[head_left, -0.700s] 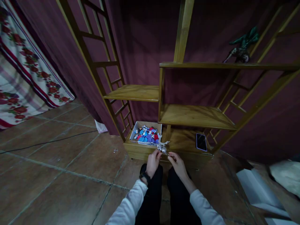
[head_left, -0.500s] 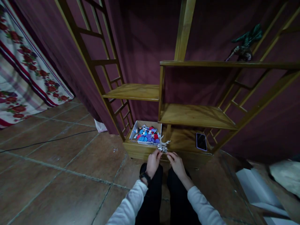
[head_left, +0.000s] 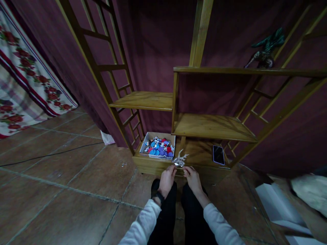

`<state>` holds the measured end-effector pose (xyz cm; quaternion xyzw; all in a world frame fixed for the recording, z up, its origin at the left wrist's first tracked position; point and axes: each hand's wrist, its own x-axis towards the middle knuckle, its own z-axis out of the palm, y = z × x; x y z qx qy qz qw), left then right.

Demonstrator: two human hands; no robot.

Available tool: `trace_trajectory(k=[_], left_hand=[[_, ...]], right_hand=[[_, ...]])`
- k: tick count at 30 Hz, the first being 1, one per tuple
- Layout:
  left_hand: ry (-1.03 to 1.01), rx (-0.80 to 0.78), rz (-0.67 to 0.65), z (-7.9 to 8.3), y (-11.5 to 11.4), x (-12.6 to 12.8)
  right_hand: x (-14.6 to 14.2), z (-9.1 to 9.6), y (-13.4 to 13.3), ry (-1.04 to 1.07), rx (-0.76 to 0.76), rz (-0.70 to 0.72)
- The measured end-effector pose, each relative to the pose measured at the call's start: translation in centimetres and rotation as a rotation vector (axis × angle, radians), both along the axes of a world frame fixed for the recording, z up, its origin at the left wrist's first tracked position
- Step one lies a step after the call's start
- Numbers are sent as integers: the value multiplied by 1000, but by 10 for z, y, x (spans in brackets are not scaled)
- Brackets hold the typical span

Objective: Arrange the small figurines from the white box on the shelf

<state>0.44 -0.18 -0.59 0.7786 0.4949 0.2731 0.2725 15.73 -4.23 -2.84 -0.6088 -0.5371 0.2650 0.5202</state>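
Observation:
A small shiny silver ornament with pale antler-like branches (head_left: 179, 160) is at the front edge of the lowest shelf. Its exact form is too small to make out. My left hand (head_left: 168, 177), with a dark band on the wrist, pinches its left side between the fingertips. On the opposite side my right hand (head_left: 193, 179) has thumb and finger closed at its lower right. Just behind and to the left, an open cardboard box (head_left: 143, 144) holds many small coloured figures and blue, purple and red discs.
A phone (head_left: 218, 154) lies on the lowest shelf at the right. Wooden shelves (head_left: 214, 126) rise above it, and a dark green figurine (head_left: 267, 49) stands on the upper one. White boxes (head_left: 282, 206) are on the floor at right; a black cable (head_left: 51, 154) crosses the tiles at left.
The antlered ornament has shifted slightly right and turned a little between my fingers. Both hands stay at it, and the view has moved slightly.

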Motion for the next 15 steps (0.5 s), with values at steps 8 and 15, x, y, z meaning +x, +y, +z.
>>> trace_trajectory(k=[8, 15], left_hand=[[40, 27, 23, -2, 0, -1], [96, 29, 58, -2, 0, 0]], right_hand=[[-2, 5, -9, -36, -6, 89], [-3, 19, -18, -264, 30, 117]])
